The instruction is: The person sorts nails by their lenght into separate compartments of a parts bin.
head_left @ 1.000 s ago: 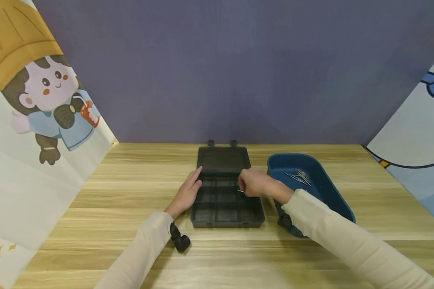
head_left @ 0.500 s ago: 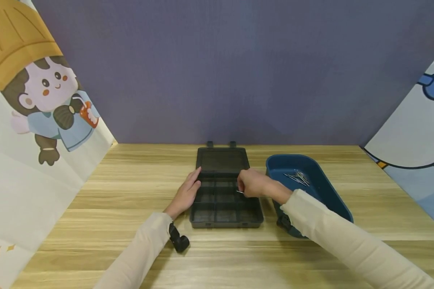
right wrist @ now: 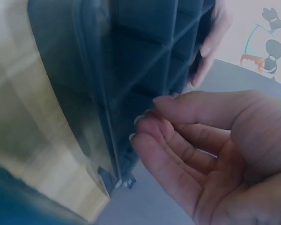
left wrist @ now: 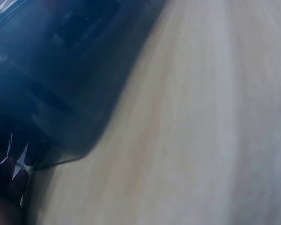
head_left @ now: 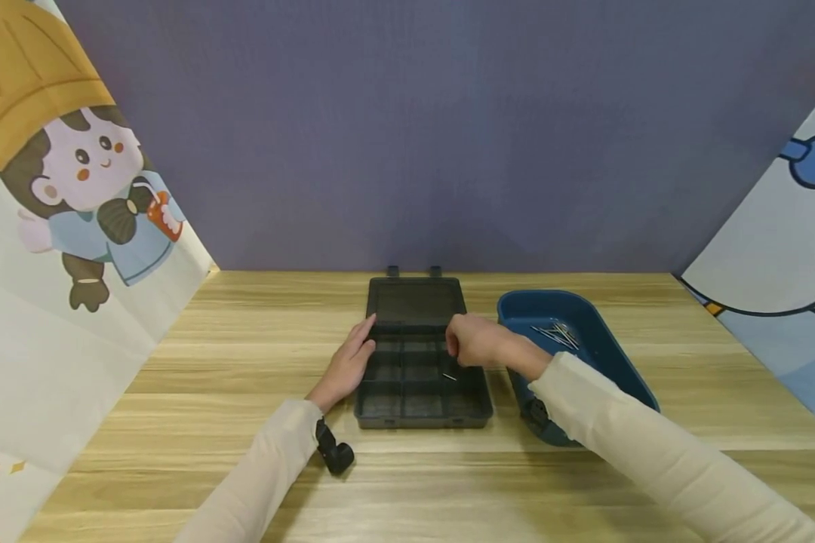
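Note:
A dark translucent compartment box (head_left: 424,422) lies with its lid (head_left: 416,300) folded back. My left hand (head_left: 345,369) rests along its left edge with fingers straight; in the left wrist view, only dark fingers (left wrist: 16,180) show beside the box's side. My right hand (head_left: 478,341) hovers over the right compartments, fingers loosely bent and the thumb near the fingertips. Just below that hand, apart from it, a thin silvery nail (head_left: 450,376) shows in the box. In the right wrist view, my fingertips (right wrist: 145,136) hold nothing, close over a compartment.
To the right stands a blue tray (head_left: 614,369) holding a small pile of thin metal nails (head_left: 555,334); my right forearm crosses over its near part. A dark panel (head_left: 435,136) rises behind the wooden table (head_left: 265,317).
The nail that stuck out from my right fingers has left them and now shows below the hand. Both hands have stayed almost in place; the whole head view has shifted slightly.

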A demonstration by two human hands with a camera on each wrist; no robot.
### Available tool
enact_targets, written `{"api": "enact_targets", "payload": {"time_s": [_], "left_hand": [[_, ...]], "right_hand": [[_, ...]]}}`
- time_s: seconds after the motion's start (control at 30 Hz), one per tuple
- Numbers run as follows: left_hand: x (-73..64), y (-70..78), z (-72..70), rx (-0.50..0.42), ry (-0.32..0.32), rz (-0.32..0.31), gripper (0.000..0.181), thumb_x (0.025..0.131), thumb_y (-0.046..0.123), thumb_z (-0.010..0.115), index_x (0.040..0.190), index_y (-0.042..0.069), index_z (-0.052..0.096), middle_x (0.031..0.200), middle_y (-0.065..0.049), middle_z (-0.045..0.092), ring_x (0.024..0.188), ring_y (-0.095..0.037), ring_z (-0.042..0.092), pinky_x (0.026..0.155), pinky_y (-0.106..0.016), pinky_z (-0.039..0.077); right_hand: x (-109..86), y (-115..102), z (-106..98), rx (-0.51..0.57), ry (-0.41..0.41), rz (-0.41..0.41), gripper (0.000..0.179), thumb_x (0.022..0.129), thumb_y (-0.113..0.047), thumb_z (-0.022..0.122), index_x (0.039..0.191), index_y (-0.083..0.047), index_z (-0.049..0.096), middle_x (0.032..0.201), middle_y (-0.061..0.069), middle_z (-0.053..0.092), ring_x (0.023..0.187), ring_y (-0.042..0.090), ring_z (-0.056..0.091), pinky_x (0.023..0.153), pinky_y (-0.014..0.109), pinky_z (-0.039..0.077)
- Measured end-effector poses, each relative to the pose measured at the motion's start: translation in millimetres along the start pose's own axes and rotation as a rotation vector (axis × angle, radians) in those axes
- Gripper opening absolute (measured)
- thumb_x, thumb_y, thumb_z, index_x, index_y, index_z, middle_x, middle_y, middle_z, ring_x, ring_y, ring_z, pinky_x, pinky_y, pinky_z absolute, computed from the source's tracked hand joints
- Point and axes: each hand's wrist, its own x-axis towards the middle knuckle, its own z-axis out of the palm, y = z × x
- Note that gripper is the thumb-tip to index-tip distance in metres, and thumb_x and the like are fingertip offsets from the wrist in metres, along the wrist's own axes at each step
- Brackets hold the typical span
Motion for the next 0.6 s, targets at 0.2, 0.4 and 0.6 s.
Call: {"api": "enact_targets", "payload": {"time_s": [0.2, 0.4, 0.6], "left_hand": [[0.6, 1.0, -0.3, -0.001, -0.003, 0.002, 0.05, 0.103, 0.015, 0.034, 0.15, 0.003, 0.025, 0.155, -0.019, 0.024, 0.143, -0.038, 0.022, 0.114, -0.056, 0.019], [0.0, 0.3, -0.2, 0.006, 0.001, -0.014, 0.05, 0.103, 0.014, 0.035, 0.15, 0.004, 0.026, 0.155, -0.019, 0.025, 0.143, -0.038, 0.022, 0.114, -0.056, 0.02], [1.5, -1.1, 1.5, 0.007, 0.002, -0.008, 0.049, 0.102, 0.013, 0.035, 0.15, 0.003, 0.026, 0.155, -0.019, 0.026, 0.143, -0.038, 0.022, 0.114, -0.056, 0.02]], "right_hand": [[-13.5, 8.6, -19.1, -0.033, 0.03, -0.007, 0.022, 0.077, 0.011, 0.055, 0.083, -0.006, 0.067, 0.078, 0.004, 0.062, 0.06, 0.013, 0.042, 0.056, 0.025, 0.038], [-30.7, 23.6, -36.3, -0.035, 0.038, 0.002, 0.021, 0.079, 0.009, 0.054, 0.088, -0.006, 0.067, 0.084, 0.006, 0.064, 0.06, 0.012, 0.044, 0.057, 0.025, 0.039], [-44.6, 39.1, -47.1, -0.034, 0.058, 0.002, 0.015, 0.081, 0.004, 0.059, 0.091, -0.004, 0.067, 0.088, 0.009, 0.065, 0.063, 0.014, 0.049, 0.059, 0.026, 0.042]]}}
